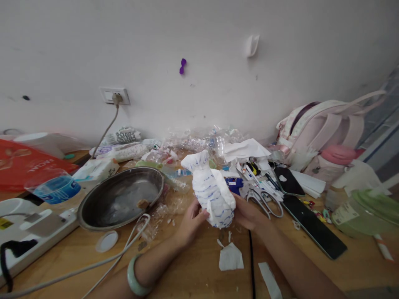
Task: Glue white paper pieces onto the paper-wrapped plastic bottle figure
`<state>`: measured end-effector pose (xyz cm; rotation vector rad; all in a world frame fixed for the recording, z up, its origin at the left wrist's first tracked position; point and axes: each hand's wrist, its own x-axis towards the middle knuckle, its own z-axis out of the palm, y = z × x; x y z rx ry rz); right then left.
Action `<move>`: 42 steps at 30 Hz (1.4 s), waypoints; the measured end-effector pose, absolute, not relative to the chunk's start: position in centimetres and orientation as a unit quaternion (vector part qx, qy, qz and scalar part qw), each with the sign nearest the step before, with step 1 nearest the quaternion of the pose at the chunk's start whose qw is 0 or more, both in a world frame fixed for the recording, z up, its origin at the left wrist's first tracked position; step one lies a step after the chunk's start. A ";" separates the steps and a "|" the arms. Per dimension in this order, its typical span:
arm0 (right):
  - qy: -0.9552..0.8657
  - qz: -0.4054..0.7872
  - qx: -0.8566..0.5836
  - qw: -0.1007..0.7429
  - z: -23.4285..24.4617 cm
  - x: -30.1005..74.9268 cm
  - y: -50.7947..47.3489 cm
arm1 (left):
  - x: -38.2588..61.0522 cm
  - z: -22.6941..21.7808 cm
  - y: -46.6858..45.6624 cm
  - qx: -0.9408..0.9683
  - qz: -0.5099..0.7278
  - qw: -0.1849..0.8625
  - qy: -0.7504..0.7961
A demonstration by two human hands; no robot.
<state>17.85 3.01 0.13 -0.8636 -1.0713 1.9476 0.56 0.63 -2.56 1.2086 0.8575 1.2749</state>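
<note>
A white paper-covered craft figure with blue wavy lines is held up between my two hands, above the wooden table. It has a narrow neck and a flared top, and it tilts a little to the left. My left hand grips its lower left side, the thumb pressed on the paper. Around its lower right side closes my right hand, whose fingertips are partly hidden behind it. Below the figure lies a torn piece of white paper, with a white paper strip further right.
A metal basin stands left, near a white power strip and cable. Scissors, pens and a dark phone lie right. Crumpled clear plastic lines the wall. A pink backpack and green tub stand far right.
</note>
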 end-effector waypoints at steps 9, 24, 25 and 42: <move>-0.329 0.785 -0.319 0.417 -1.3 18.0 3.7 | 0.5 -1.7 0.4 0.578 0.540 0.473 0.387; -0.344 0.735 -0.304 0.499 -0.2 17.0 3.2 | 0.3 -1.4 2.4 0.357 0.693 0.502 0.374; -0.341 0.737 -0.306 0.497 -0.2 17.0 3.2 | 0.3 -1.2 2.4 0.353 0.695 0.507 0.369; -0.325 0.732 -0.329 0.500 0.2 16.9 3.3 | 0.0 -1.7 2.6 0.390 0.708 0.437 0.395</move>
